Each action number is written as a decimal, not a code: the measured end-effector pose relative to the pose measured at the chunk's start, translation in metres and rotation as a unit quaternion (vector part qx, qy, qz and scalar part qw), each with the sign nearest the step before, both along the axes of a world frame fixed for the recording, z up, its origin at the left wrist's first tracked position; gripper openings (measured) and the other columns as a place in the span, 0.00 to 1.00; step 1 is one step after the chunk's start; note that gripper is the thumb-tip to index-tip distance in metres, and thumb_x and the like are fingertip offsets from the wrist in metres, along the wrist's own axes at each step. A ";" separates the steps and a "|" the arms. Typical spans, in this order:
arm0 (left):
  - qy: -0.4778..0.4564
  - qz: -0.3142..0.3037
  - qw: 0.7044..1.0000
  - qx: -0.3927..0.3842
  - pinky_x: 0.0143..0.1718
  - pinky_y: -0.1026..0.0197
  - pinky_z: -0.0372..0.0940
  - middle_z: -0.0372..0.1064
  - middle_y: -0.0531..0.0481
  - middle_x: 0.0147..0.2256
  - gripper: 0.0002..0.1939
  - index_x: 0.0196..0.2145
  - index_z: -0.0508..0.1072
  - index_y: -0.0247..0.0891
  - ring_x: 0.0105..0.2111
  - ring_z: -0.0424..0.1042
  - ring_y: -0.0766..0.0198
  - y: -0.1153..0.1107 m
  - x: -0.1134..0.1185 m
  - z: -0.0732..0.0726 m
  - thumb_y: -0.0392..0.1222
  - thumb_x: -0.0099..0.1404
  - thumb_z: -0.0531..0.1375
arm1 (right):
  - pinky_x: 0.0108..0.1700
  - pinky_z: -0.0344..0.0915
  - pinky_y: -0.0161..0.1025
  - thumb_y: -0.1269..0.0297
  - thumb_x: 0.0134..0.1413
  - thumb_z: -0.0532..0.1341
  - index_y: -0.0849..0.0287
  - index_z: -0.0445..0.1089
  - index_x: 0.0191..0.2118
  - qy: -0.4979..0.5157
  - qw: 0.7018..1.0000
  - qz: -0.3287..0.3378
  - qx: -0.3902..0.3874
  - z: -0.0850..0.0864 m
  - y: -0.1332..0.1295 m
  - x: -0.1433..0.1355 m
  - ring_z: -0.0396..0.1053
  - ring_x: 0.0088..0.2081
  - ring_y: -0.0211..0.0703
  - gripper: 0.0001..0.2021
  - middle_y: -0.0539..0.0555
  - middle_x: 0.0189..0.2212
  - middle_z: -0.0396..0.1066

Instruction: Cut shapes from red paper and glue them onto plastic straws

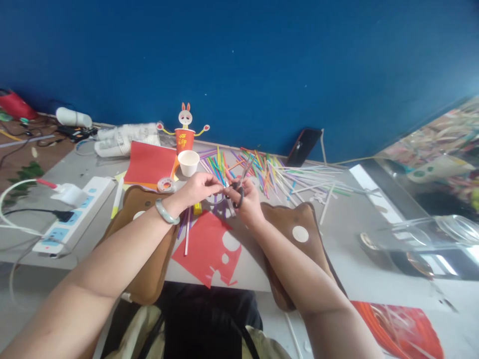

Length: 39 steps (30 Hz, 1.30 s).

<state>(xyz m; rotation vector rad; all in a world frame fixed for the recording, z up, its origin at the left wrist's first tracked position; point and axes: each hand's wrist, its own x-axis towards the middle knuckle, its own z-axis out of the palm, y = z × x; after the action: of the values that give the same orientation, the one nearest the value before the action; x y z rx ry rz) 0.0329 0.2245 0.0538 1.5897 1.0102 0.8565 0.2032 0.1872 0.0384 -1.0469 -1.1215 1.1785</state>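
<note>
Whatever the left fingers (212, 186) pinch near the scissors (241, 192) is too small to tell.

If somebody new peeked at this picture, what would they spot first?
Probably the bunny-eared figure with its arms spread, rising from a red cup in front of the blue wall. Next might come the jumble of colourful sticks to its right, then the dark-handled scissors in the right hand, near the picture's middle.
</note>
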 end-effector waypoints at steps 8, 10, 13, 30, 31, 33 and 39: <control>-0.019 0.065 0.997 0.027 0.28 0.65 0.60 0.69 0.54 0.22 0.09 0.25 0.73 0.36 0.24 0.66 0.68 0.005 -0.004 0.001 0.44 0.52 0.64 | 0.26 0.55 0.35 0.49 0.42 0.72 0.54 0.65 0.35 -0.210 0.966 -0.082 0.129 0.020 -0.002 0.006 0.57 0.22 0.34 0.20 0.42 0.19 0.60; -0.030 0.074 0.996 0.033 0.28 0.66 0.60 0.69 0.54 0.22 0.07 0.25 0.73 0.36 0.25 0.66 0.68 0.008 -0.006 -0.002 0.43 0.52 0.63 | 0.26 0.54 0.35 0.49 0.44 0.70 0.53 0.65 0.35 -0.235 0.956 -0.112 0.135 0.037 -0.004 0.015 0.55 0.21 0.34 0.19 0.42 0.18 0.58; -0.044 0.074 0.996 0.037 0.27 0.66 0.59 0.70 0.54 0.22 0.05 0.24 0.72 0.36 0.23 0.66 0.69 0.011 -0.007 -0.005 0.40 0.52 0.61 | 0.28 0.57 0.35 0.49 0.44 0.69 0.53 0.65 0.39 -0.313 0.927 -0.165 0.121 0.066 -0.007 0.038 0.59 0.24 0.37 0.20 0.43 0.20 0.62; 0.006 -0.011 1.000 -0.001 0.23 0.68 0.61 0.71 0.53 0.20 0.05 0.25 0.72 0.35 0.22 0.69 0.68 0.008 -0.005 -0.006 0.39 0.52 0.63 | 0.27 0.61 0.33 0.60 0.46 0.67 0.62 0.76 0.37 -0.668 0.688 -0.050 -0.279 0.043 0.027 0.216 0.67 0.23 0.38 0.13 0.51 0.22 0.73; 0.007 -0.008 1.000 -0.005 0.23 0.68 0.61 0.71 0.53 0.20 0.05 0.25 0.71 0.35 0.22 0.69 0.68 0.007 -0.005 -0.005 0.39 0.51 0.64 | 0.26 0.61 0.33 0.61 0.47 0.67 0.62 0.76 0.36 -0.656 0.696 -0.031 -0.289 0.045 0.027 0.217 0.65 0.20 0.37 0.11 0.50 0.18 0.71; 0.010 -0.007 1.000 -0.006 0.22 0.68 0.61 0.71 0.52 0.20 0.04 0.24 0.71 0.35 0.22 0.69 0.68 0.006 -0.004 -0.002 0.38 0.51 0.63 | 0.25 0.62 0.34 0.62 0.48 0.66 0.61 0.76 0.32 -0.651 0.697 0.000 -0.300 0.051 0.028 0.217 0.62 0.17 0.36 0.08 0.47 0.14 0.66; 0.008 -0.023 1.000 0.016 0.22 0.68 0.60 0.70 0.52 0.20 0.02 0.24 0.71 0.35 0.22 0.69 0.69 0.008 -0.005 -0.004 0.36 0.52 0.61 | 0.29 0.65 0.36 0.62 0.51 0.64 0.62 0.77 0.27 -0.717 0.627 0.023 -0.303 0.061 0.032 0.209 0.70 0.23 0.41 0.09 0.53 0.18 0.72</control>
<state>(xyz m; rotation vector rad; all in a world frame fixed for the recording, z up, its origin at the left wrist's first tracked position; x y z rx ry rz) 0.0279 0.2323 0.0503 1.6432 0.9707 0.8331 0.4122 0.2196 0.0993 -2.7505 -1.9430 0.5244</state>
